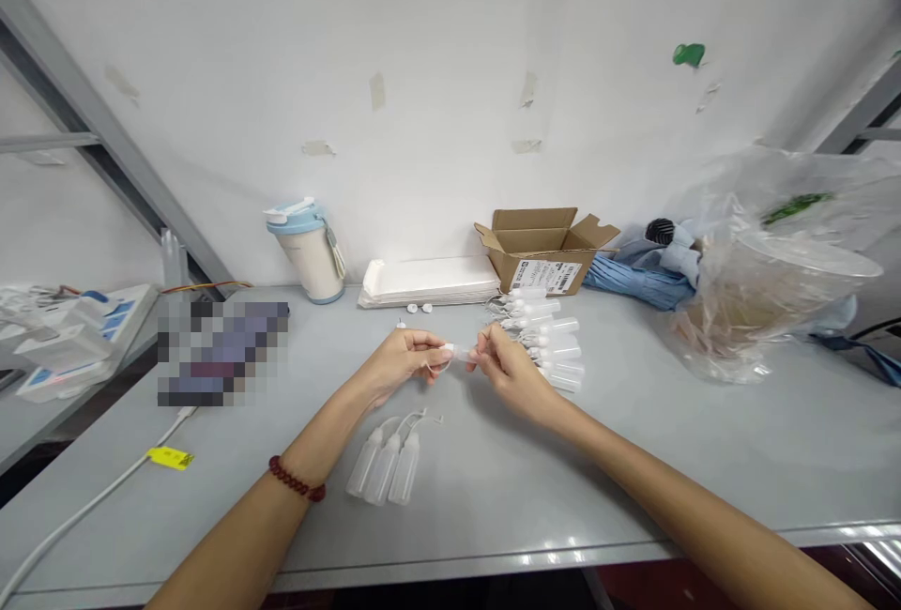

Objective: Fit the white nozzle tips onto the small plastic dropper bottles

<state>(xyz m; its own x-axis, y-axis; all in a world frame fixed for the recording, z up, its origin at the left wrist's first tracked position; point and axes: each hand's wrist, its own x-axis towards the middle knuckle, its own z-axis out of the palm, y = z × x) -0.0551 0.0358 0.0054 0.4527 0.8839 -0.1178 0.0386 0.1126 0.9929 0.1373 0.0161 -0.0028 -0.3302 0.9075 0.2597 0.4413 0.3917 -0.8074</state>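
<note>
A small translucent plastic dropper bottle (461, 354) with a white cap lies level between my two hands, just above the grey table. My left hand (403, 364) pinches its cap end, where a thin white strap loops below the fingers. Closed on the opposite end is my right hand (512, 371), whose fingers hide part of the bottle. Three similar bottles (384, 469) with thin tethered tips lie side by side in front of my left hand. Several more bottles (556, 347) lie in a row just beyond my right hand.
Small white parts (419, 309) lie before a flat white stack (429, 282). An open cardboard box (539, 258) and a cream tumbler (310, 258) stand by the wall. To the right sit a blue cloth (637, 282) and a plastic-wrapped tub (767, 300); a white cable (91, 507) runs left.
</note>
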